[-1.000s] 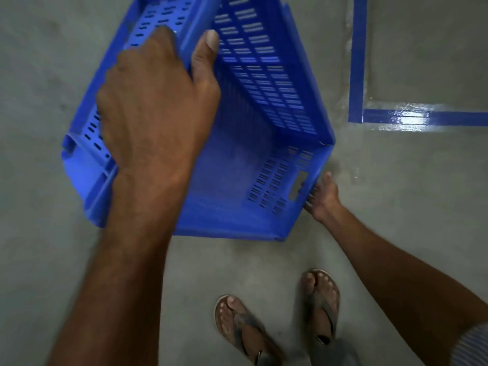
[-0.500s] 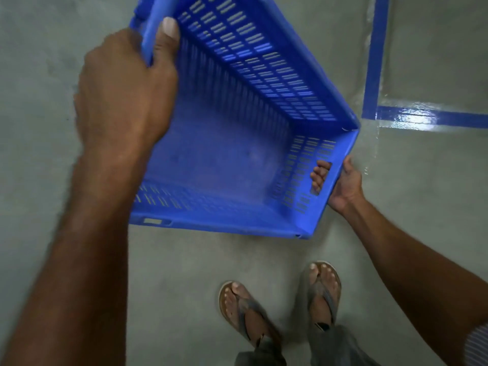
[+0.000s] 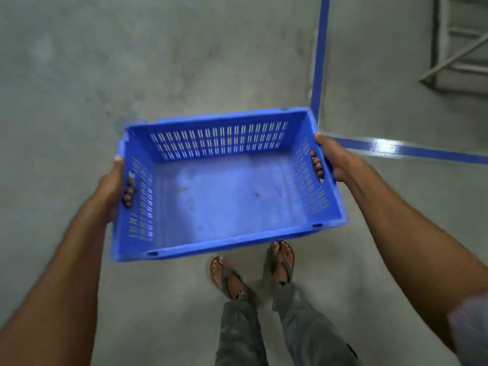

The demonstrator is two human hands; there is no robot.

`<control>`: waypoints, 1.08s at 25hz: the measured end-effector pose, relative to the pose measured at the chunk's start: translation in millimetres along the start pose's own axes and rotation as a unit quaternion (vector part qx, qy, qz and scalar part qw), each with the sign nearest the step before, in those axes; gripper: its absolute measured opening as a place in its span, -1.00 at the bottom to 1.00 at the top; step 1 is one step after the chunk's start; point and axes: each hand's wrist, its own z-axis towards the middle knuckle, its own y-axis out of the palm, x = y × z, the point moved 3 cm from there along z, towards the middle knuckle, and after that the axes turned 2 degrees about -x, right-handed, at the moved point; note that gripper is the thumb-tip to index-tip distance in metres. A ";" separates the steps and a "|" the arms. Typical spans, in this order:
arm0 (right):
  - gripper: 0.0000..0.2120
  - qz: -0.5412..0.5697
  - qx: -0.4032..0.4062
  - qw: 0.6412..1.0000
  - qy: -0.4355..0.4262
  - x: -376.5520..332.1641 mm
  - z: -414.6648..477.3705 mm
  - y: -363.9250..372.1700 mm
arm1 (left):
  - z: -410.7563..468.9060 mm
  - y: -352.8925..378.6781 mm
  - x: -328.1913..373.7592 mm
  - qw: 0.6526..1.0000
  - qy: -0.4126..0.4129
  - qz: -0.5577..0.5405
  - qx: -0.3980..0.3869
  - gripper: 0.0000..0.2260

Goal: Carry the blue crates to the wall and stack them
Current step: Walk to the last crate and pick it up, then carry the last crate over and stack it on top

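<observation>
Left hand (image 3: 112,190) and right hand (image 3: 334,161) each grip an end handle slot of the blue crate (image 3: 224,186) — fingers poke through the cut-outs, thumbs ride the rim. Crate is held level in front of the body, off the floor (image 3: 79,75), open side up, empty apart from a few specks on its base.

Change since a second ago: crate was tipped steeply on its side, left hand clamped over a long wall, right hand only reaching the end slot. Half a second ago still tilted. Now it's righted and both hands sit symmetrically on the ends — pickup looks done, carry phase starts, nothing stacked yet.

Feet in sandals (image 3: 281,261) stand just below the near rim. Blue floor tape (image 3: 319,56) runs beside the crate's right far corner.

Hard to read: no wall or other crates in view, so distance to the stack spot is unknown. Metal frame (image 3: 459,48) top right is cut off, unclear what it is. Motion blur softens the crate's left edge.
</observation>
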 end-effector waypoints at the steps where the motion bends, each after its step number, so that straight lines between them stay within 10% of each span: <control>1: -0.46 -0.023 -0.005 1.000 0.014 -11.0 -18.5 -0.7 | -15.3 -7.1 -0.3 0.999 -0.033 -0.017 -0.035 -0.43; 12: -0.37 -0.212 0.061 0.974 -0.054 -73.4 -215.4 35.8 | -182.7 -92.6 23.7 0.996 -0.075 -0.047 -0.022 -0.41; 21: 0.24 -0.229 0.126 0.931 -0.254 -42.0 -287.9 39.9 | -346.1 -123.0 -59.9 0.951 0.065 -0.062 0.295 -0.28; 27: -0.03 -0.278 0.082 0.876 -0.387 -16.1 -382.6 78.7 | -463.6 -123.8 -155.2 0.902 0.054 -0.181 0.388 -0.27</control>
